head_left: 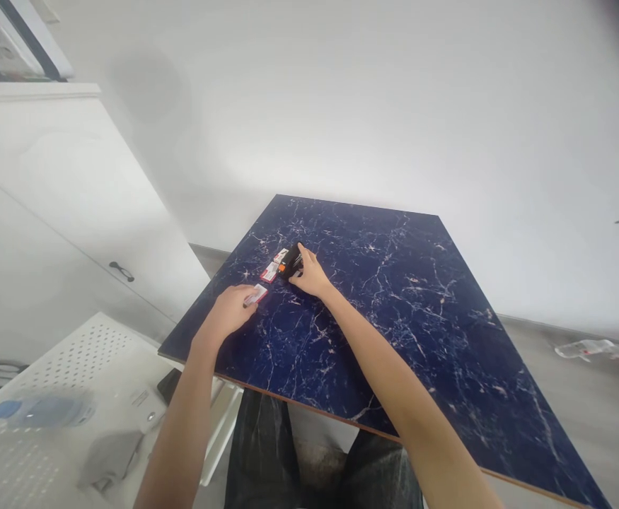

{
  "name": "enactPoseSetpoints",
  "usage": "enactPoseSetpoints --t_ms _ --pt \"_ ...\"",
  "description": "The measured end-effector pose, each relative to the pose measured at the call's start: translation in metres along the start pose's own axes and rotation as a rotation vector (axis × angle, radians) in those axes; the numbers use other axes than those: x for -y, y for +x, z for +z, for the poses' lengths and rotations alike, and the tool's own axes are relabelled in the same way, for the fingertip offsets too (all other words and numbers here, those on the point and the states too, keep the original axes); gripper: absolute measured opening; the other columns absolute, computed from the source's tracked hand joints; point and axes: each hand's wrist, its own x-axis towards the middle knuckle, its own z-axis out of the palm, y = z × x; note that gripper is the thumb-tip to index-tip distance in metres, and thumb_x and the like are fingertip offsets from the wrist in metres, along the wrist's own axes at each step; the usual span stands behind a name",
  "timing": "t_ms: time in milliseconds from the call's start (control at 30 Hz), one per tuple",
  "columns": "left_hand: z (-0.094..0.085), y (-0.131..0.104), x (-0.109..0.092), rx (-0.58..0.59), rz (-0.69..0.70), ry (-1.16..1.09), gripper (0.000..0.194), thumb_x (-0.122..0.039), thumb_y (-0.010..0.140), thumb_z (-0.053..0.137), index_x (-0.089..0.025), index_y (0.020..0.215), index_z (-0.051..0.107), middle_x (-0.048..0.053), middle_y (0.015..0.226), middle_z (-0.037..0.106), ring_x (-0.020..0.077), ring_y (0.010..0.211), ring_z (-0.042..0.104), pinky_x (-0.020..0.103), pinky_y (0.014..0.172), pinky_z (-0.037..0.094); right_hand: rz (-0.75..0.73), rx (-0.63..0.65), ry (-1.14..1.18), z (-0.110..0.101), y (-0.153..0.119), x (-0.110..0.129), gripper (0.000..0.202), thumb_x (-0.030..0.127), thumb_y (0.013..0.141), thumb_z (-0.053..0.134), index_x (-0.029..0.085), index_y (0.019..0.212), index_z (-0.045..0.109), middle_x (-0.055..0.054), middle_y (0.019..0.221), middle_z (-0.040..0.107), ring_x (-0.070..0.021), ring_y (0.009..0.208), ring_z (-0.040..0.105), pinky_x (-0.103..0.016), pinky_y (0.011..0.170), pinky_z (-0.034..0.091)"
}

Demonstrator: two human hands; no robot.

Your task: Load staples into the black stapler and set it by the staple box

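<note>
On the left of the tabletop [394,311], the right hand [313,274], half-curled, grips a black object [290,259], long axis near-left to far-right; the left hand [233,307] pinches a red-and-white card [257,295], slanting likewise.

White wall [394,106]; white cabinet [49,191] left; grey floor [588,406].

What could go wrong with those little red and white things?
The small packet at the left hand's fingertips might slip and drop onto the blue tabletop. And if the right hand shifts the black object, it could perhaps nudge the red-and-white pieces right beside it.
</note>
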Motion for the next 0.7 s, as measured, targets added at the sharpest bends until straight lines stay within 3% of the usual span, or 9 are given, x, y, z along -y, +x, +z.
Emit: enactPoseSetpoints --t_ms 167,300,433,500,567,633,700 --pt "0.012 0.026 -0.004 -0.067 0.045 -0.096 0.043 -0.028 0.09 0.067 -0.024 0.133 0.068 0.011 0.152 0.05 0.0329 0.136 0.055 0.046 0.117 0.043 -0.01 -0.009 0.047 -0.001 0.01 -0.008 0.113 0.016 0.069 0.072 0.018 0.167 0.015 -0.023 0.157 0.042 -0.0297 0.121 0.064 -0.049 0.109 0.051" --pt "0.021 0.052 0.007 -0.064 0.062 -0.086 0.059 -0.03 0.087 0.072 -0.024 0.144 0.058 0.012 0.158 0.045 0.0368 0.144 0.045 0.051 0.121 0.037 0.059 -0.008 0.109 -0.008 0.01 -0.014 0.113 0.017 0.071 0.071 0.019 0.167 0.012 -0.022 0.154 0.047 -0.0242 0.102 0.07 -0.045 0.1 0.057" --pt "0.036 0.068 0.011 0.012 0.063 -0.053 0.081 -0.048 0.09 0.071 -0.024 0.16 0.038 0.016 0.17 0.025 0.0431 0.156 0.023 0.059 0.124 0.026 0.081 0.013 0.148 -0.017 0.006 -0.021 0.117 0.019 0.069 0.072 0.02 0.168 0.009 -0.023 0.163 0.033 -0.0266 0.11 0.069 -0.046 0.098 0.059" --pt "0.044 0.077 0.007 0.034 0.036 -0.056 0.096 -0.063 0.088 0.068 -0.024 0.165 0.027 0.018 0.174 0.009 0.0474 0.158 0.012 0.064 0.123 0.022 0.014 -0.001 0.116 -0.02 0.007 -0.022 0.116 0.018 0.068 0.071 0.019 0.167 0.011 -0.024 0.168 0.021 -0.0311 0.121 0.064 -0.049 0.1 0.058" --pt "0.049 0.087 0.003 0.018 0.029 -0.07 0.106 -0.073 0.085 0.066 -0.025 0.167 0.02 0.018 0.175 0.001 0.0484 0.158 0.007 0.066 0.123 0.019 -0.059 -0.011 0.062 -0.02 0.012 -0.022 0.114 0.016 0.067 0.068 0.016 0.167 0.014 -0.023 0.169 0.02 -0.0357 0.135 0.054 -0.055 0.107 0.053" --pt "0.051 0.099 -0.001 0.002 0.066 -0.086 0.107 -0.076 0.084 0.065 -0.026 0.167 0.019 0.017 0.174 0.006 0.0457 0.159 0.01 0.064 0.124 0.019 -0.097 -0.005 0.022 -0.018 0.018 -0.021 0.112 0.013 0.066 0.067 0.014 0.166 0.016 -0.024 0.166 0.028 -0.0379 0.142 0.047 -0.059 0.113 0.047" --pt "0.05 0.11 -0.004 0.008 0.115 -0.097 0.103 -0.074 0.084 0.066 -0.024 0.165 0.025 0.017 0.172 0.02 0.043 0.158 0.02 0.062 0.125 0.021 -0.113 -0.001 0.02 -0.016 0.022 -0.022 0.111 0.011 0.066 0.065 0.013 0.166 0.017 -0.024 0.16 0.04 -0.0377 0.141 0.049 -0.06 0.116 0.043"
